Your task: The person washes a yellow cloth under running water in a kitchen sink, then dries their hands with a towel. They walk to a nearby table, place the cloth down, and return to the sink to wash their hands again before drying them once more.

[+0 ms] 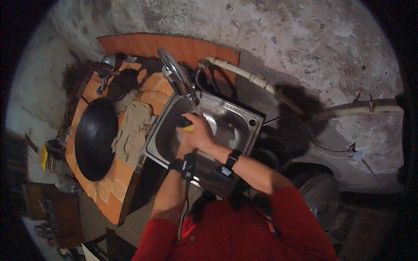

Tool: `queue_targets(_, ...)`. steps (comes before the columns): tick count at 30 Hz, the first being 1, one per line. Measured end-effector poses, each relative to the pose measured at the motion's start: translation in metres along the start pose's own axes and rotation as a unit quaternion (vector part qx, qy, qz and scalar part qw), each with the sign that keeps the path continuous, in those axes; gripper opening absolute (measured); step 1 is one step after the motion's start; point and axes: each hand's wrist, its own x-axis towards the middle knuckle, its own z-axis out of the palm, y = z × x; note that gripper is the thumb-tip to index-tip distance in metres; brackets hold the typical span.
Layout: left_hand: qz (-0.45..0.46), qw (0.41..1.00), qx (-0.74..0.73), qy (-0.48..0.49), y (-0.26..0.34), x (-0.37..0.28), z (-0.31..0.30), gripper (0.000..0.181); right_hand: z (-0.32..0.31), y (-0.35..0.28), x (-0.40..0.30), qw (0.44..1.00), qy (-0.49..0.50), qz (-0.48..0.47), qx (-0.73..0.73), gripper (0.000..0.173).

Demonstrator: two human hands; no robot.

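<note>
Both my hands are together under the tap, above the stainless steel sink [258, 129]. Between them is a sponge [186, 128], yellow with a dark side, partly covered by fingers. My right hand [203, 132] lies over it, with a finger curled around its far edge. My left hand [185, 141] grips it from the near left, and most of that hand's fingers are hidden. The curved chrome faucet [178, 78] reaches over the basin, its spout just above my right hand. A thin stream seems to run from it onto the hands.
Left of the sink is a tiled counter [107, 195] with a large black wok [97, 140] and a crumpled beige cloth [134, 130]. A metal ladle [107, 63] lies at its far end. A pale pipe [241, 70] runs along the wall behind. Wrist straps with a cable are on my arms.
</note>
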Motion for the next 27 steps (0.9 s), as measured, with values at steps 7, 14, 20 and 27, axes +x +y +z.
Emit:
queue_targets(7, 0.150, 0.935, 0.276, 0.167, -0.023, 0.002, 0.022, 0.031, -0.025, 0.050, 0.022, 0.974, -0.033, 0.021, -0.224, 0.045)
queue_targets(14, 0.171, 0.829, 0.520, 0.119, -0.020, -0.015, 0.044, 0.031, -0.023, 0.073, 0.020, 0.974, -0.102, 0.197, 0.048, 0.044)
queue_targets(20, 0.122, 0.903, 0.402, 0.086, -0.014, -0.015, 0.014, 0.034, -0.009, 0.005, -0.009, 0.995, -0.032, -0.096, -0.026, 0.042)
queue_targets(27, 0.158, 0.898, 0.366, 0.189, -0.023, -0.006, 0.024, 0.033, -0.006, 0.018, 0.008, 0.995, -0.010, -0.051, -0.083, 0.037)
